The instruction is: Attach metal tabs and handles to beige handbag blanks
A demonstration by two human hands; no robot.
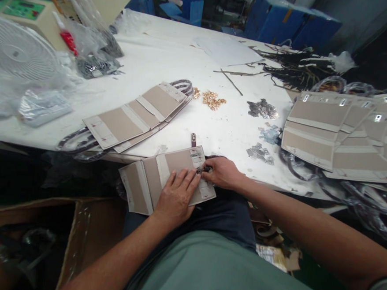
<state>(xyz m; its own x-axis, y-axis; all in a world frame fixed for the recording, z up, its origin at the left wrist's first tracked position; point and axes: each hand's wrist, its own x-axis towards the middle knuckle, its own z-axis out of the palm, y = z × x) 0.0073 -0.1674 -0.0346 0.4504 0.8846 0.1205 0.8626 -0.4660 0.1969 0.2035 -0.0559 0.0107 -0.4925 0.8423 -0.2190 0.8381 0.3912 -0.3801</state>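
A beige panel (151, 177) with pale strips rests partly on my lap and against the table's front edge. My left hand (177, 194) lies flat on it, fingers spread. At its right end, my right hand (223, 172) has thumb and fingers pinched beside small dark metal hardware; what lies between the fingertips is too small to name. A dark tab with a metal clasp (193, 139) lies just beyond the panel's upper edge.
Handled panels are stacked at left (132, 118) and right (317, 131). Gold pieces (212, 100) and silver metal plates (262, 108) lie on the white table (167, 41). A fan (19, 53) stands far left; an open carton (84, 239) sits below.
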